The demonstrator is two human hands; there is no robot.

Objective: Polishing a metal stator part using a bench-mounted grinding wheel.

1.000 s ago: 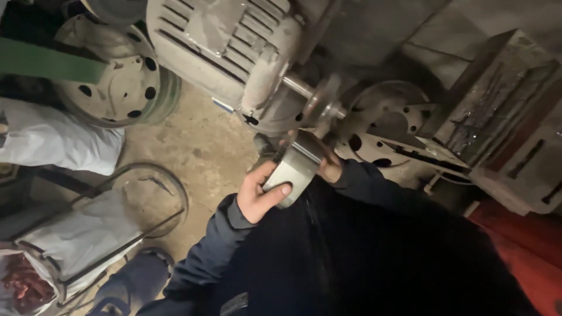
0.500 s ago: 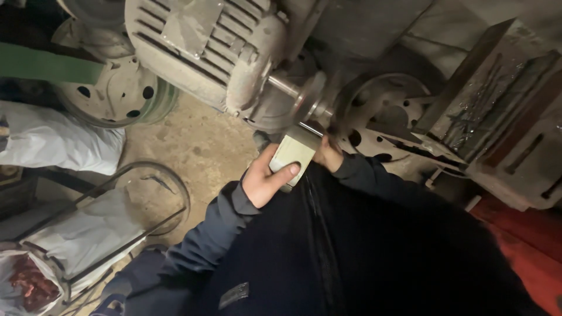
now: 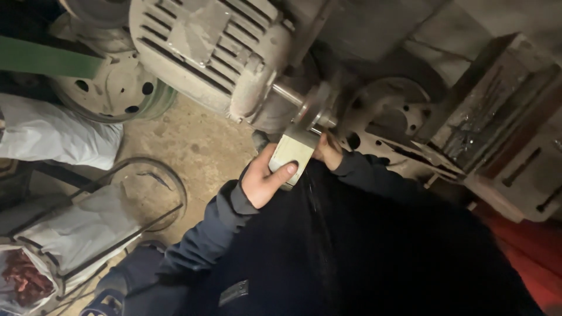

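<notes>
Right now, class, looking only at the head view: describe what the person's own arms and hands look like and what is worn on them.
Both arms wear long dark navy sleeves with ribbed cuffs. The left hand is bare, without glove or ring visible. The right hand is also bare, mostly hidden. No watch or markings show on the sleeves.

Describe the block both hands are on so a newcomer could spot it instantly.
Start at the big ribbed grey electric motor at top centre and follow its shaft right to the round flange. Directly below, the left hand and right hand grip a pale metal block, the only flat-faced, boxy piece among round wheels and discs.
</notes>
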